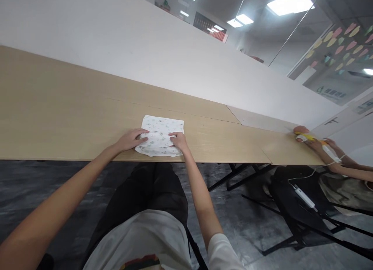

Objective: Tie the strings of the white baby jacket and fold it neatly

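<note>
A white cloth with a small scattered print lies on the wooden table near its front edge. Its near part is folded back over itself in a loose, slightly puffed flap. My left hand grips the left side of this fold, thumb and fingers closing on the fabric. On the opposite side, my right hand pinches the right end of the fold between thumb and fingers. The far part of the cloth lies flat, and some layers underneath the flap are hidden.
The long tabletop runs along a white partition with glass above it. At the far right, another person's hands hold a yellow and white item. A black chair carries a white power strip with a cable.
</note>
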`<state>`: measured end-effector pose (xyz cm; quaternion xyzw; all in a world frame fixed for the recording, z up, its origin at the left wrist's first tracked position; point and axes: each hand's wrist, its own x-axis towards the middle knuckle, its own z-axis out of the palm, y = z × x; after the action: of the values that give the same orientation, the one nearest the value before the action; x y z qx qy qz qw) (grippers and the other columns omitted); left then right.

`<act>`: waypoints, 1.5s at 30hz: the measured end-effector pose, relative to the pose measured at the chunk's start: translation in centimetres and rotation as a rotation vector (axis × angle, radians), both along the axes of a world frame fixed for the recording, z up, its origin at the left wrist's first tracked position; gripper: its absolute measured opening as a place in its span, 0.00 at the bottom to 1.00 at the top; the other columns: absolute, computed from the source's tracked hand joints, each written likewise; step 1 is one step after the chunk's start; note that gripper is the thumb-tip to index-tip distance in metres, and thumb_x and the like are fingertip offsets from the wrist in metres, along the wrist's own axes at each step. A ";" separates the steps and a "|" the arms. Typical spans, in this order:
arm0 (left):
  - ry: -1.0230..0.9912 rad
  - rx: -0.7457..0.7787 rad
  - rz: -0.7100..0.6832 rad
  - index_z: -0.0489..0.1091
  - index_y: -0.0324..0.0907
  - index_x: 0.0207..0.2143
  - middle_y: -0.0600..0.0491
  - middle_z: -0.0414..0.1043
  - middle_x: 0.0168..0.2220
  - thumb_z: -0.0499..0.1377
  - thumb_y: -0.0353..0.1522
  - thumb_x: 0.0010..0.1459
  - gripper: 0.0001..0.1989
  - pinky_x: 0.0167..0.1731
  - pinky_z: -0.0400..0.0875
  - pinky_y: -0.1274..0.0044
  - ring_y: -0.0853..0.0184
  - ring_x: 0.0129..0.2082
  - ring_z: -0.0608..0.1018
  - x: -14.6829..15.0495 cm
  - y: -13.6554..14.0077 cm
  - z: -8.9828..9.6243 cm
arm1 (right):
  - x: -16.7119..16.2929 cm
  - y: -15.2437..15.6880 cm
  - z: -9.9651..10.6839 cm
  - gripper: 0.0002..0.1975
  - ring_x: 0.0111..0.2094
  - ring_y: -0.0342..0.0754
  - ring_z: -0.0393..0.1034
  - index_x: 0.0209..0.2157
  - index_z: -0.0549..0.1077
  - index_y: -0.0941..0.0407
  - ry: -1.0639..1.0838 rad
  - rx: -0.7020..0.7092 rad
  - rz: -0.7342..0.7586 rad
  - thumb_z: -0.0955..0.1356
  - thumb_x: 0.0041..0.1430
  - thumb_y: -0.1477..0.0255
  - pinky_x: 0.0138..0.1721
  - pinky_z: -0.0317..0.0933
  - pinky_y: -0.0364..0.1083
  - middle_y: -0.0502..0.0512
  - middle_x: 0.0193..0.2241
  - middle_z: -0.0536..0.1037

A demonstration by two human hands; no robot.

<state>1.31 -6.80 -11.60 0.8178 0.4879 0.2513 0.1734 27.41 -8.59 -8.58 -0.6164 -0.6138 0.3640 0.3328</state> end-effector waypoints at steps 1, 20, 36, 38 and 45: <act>0.002 0.000 0.002 0.70 0.38 0.57 0.42 0.70 0.59 0.45 0.62 0.55 0.44 0.59 0.61 0.67 0.53 0.58 0.70 0.0 -0.1 0.0 | 0.0 0.0 0.1 0.19 0.28 0.43 0.75 0.46 0.79 0.60 -0.025 0.005 -0.001 0.64 0.56 0.82 0.32 0.75 0.43 0.58 0.46 0.80; 0.056 0.002 0.014 0.69 0.41 0.58 0.45 0.69 0.60 0.46 0.61 0.56 0.42 0.60 0.59 0.68 0.54 0.60 0.69 0.4 -0.1 0.0 | 0.4 -0.1 2.3 0.16 0.29 0.48 0.77 0.42 0.81 0.61 -0.375 0.082 0.058 0.64 0.59 0.82 0.39 0.69 0.44 0.58 0.32 0.82; 0.023 -0.023 0.009 0.68 0.44 0.61 0.43 0.60 0.66 0.51 0.65 0.49 0.48 0.64 0.54 0.64 0.50 0.65 0.62 0.8 -1.0 0.5 | 0.6 -3.7 0.7 0.17 0.52 0.57 0.68 0.51 0.75 0.60 -0.850 0.292 0.053 0.61 0.65 0.77 0.50 0.63 0.51 0.70 0.55 0.70; -0.100 -0.044 0.033 0.67 0.43 0.62 0.44 0.61 0.66 0.53 0.64 0.49 0.47 0.64 0.56 0.65 0.51 0.65 0.64 0.2 -1.8 0.7 | 2.3 -4.3 1.4 0.19 0.54 0.57 0.66 0.54 0.74 0.59 -0.848 0.350 0.039 0.62 0.65 0.77 0.52 0.61 0.51 0.68 0.58 0.68; -0.177 -0.147 -0.036 0.79 0.47 0.43 0.48 0.77 0.52 0.60 0.60 0.47 0.33 0.56 0.69 0.67 0.54 0.52 0.76 -2.7 -5.7 0.9 | 7.9 -6.5 1.0 0.22 0.46 0.50 0.72 0.50 0.78 0.54 -0.856 0.317 0.156 0.61 0.63 0.83 0.50 0.57 0.47 0.60 0.44 0.79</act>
<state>-1.35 -12.53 -10.67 0.7860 0.4732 0.2829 0.2798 35.36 -15.14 -7.60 -0.6049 -0.7885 0.0021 0.1112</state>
